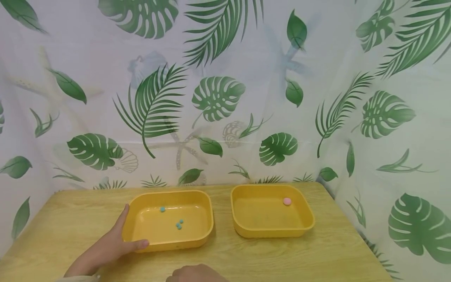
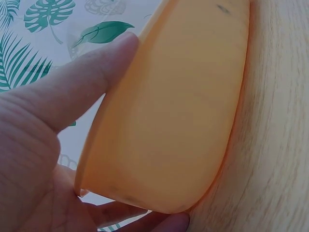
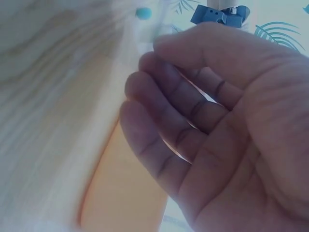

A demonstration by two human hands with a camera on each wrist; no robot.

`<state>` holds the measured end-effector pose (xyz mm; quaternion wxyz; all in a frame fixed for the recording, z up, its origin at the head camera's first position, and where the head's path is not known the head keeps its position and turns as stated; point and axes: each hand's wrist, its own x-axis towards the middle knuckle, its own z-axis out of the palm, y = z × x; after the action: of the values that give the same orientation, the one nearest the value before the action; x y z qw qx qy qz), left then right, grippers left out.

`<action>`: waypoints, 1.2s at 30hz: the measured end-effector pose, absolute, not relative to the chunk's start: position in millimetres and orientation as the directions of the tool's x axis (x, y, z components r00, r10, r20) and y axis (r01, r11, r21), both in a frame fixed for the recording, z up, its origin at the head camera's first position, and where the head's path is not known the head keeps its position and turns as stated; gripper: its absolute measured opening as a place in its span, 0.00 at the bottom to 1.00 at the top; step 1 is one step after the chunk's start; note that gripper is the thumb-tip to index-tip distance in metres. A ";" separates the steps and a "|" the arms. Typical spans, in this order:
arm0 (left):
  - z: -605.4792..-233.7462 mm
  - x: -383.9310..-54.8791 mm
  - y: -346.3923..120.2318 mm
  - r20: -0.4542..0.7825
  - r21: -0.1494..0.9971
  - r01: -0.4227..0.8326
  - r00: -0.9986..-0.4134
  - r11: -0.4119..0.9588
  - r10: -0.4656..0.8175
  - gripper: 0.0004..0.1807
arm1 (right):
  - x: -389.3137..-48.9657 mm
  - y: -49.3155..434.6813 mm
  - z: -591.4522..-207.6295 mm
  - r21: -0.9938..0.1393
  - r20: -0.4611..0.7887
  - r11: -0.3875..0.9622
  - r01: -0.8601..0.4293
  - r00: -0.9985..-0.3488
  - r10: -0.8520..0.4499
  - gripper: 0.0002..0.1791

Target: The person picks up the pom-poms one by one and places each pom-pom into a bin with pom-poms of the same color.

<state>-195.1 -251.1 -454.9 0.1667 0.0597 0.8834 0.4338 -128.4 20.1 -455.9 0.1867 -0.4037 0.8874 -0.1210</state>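
Observation:
My left hand (image 1: pixel 118 237) grips the left end of a yellow tray (image 1: pixel 197 239), thumb along the near rim and fingers round the far corner. The left wrist view shows the thumb (image 2: pixel 91 72) against the tray's wall (image 2: pixel 174 111). Several small teal balls lie inside: one ball (image 1: pixel 162 209) near the back, the others (image 1: pixel 179 225) clustered right of the middle. At the bottom of the head view is my right hand (image 1: pixel 197 274), partly cut off. Its fingers (image 3: pixel 149 96) are loosely curled with nothing between them, and a teal ball (image 3: pixel 143 13) shows beyond the fingertips.
A second yellow tray (image 1: pixel 271 234) stands to the right, a gap apart from the first, with a pink round piece (image 1: pixel 287 201) near its back right. Both are on a wooden table (image 1: pixel 282 258). A leaf-patterned cloth (image 1: pixel 218 164) hangs behind the table and along its sides.

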 end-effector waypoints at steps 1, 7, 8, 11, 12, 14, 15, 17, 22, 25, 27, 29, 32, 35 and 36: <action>-455.3 -195.3 -251.2 -0.245 0.784 -0.041 -0.937 0.620 0.247 0.74 | -128.4 20.9 -455.5 -0.361 -0.225 0.645 -0.674 -0.608 -0.761 0.10; -457.0 -196.9 -251.5 -0.250 0.767 -0.041 -0.938 0.640 0.239 0.74 | -129.3 26.2 -452.2 -0.330 -0.179 0.623 -0.709 -0.602 -0.779 0.08; -457.2 -196.8 -251.3 -0.253 0.765 -0.045 -0.939 0.642 0.235 0.75 | -129.6 26.5 -451.4 -0.327 -0.182 0.625 -0.709 -0.602 -0.778 0.08; -457.1 -196.0 -250.6 -0.265 0.763 -0.062 -0.938 0.644 0.224 0.75 | -130.5 26.9 -448.8 -0.305 -0.181 0.633 -0.711 -0.609 -0.772 0.09; -457.0 -195.6 -250.3 -0.266 0.762 -0.064 -0.938 0.645 0.221 0.75 | -130.7 27.1 -448.0 -0.301 -0.177 0.638 -0.709 -0.616 -0.768 0.09; -456.5 -194.9 -249.7 -0.273 0.764 -0.076 -0.938 0.641 0.215 0.76 | -130.5 28.1 -446.6 -0.298 -0.162 0.644 -0.705 -0.627 -0.762 0.09; -456.2 -194.8 -249.8 -0.275 0.765 -0.077 -0.937 0.639 0.216 0.75 | -130.7 28.6 -446.1 -0.299 -0.152 0.643 -0.705 -0.630 -0.761 0.09; -456.0 -194.7 -249.8 -0.278 0.767 -0.081 -0.936 0.636 0.216 0.75 | -130.9 30.1 -445.9 -0.304 -0.124 0.637 -0.708 -0.634 -0.764 0.09; -457.6 -195.1 -251.0 -0.276 0.767 -0.077 -0.936 0.638 0.218 0.75 | -132.8 32.6 -445.9 -0.298 -0.066 0.633 -0.714 -0.646 -0.760 0.07; -458.6 -195.4 -251.7 -0.272 0.769 -0.072 -0.936 0.636 0.223 0.75 | -134.1 33.0 -444.5 -0.300 -0.075 0.654 -0.694 -0.666 -0.742 0.07; -458.7 -195.4 -252.0 -0.268 0.774 -0.069 -0.936 0.629 0.227 0.75 | -134.9 33.5 -443.3 -0.307 -0.085 0.664 -0.682 -0.675 -0.733 0.07; -458.3 -195.3 -251.8 -0.269 0.780 -0.072 -0.936 0.622 0.229 0.75 | -135.5 34.5 -442.4 -0.314 -0.086 0.665 -0.677 -0.678 -0.730 0.07; -457.6 -195.0 -250.9 -0.269 0.780 -0.076 -0.937 0.621 0.223 0.75 | -136.6 37.0 -441.4 -0.330 -0.078 0.658 -0.677 -0.675 -0.734 0.06; -457.6 -194.3 -249.6 -0.269 0.786 -0.082 -0.938 0.612 0.219 0.75 | -138.0 39.7 -440.7 -0.341 -0.074 0.658 -0.671 -0.679 -0.730 0.06; -457.9 -194.1 -249.3 -0.266 0.787 -0.081 -0.939 0.612 0.219 0.75 | -138.4 40.5 -440.4 -0.339 -0.075 0.661 -0.669 -0.681 -0.728 0.05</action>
<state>-194.1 -249.3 -457.9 0.1705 0.0391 0.8814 0.4388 -138.4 40.5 -440.4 0.1026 -0.3858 0.9056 -0.1433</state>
